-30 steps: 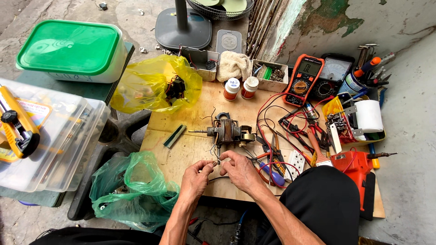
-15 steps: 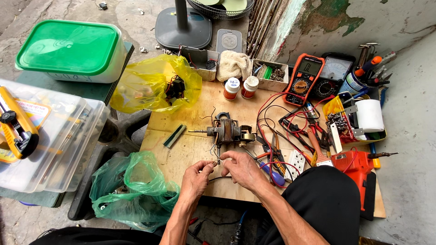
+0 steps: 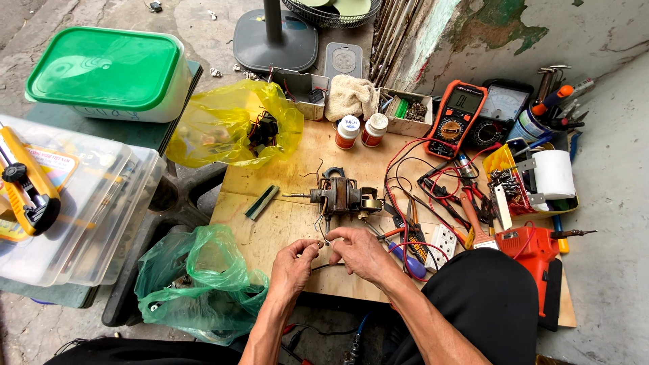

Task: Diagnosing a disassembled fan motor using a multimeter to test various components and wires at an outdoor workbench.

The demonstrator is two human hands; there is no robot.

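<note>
Cracked concrete floor [image 3: 81, 13], peeling green-stained wall [image 3: 541, 34] (daylight throughout), low wooden board [image 3: 284, 230].

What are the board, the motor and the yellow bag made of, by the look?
Board: bare plywood, likely; pale matt grain.
Motor: metal, dull brown and rusty-looking, with a thin steel shaft.
Yellow bag: thin plastic film, crinkled, see-through.

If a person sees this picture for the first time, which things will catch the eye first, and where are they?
At the centre of the wooden board lies a small electric motor; just below it the left hand and right hand pinch its thin wires. A bright yellow plastic bag sits at the board's upper left, and an orange multimeter at the upper right among red leads. A green-lidded box stands far left.
</note>
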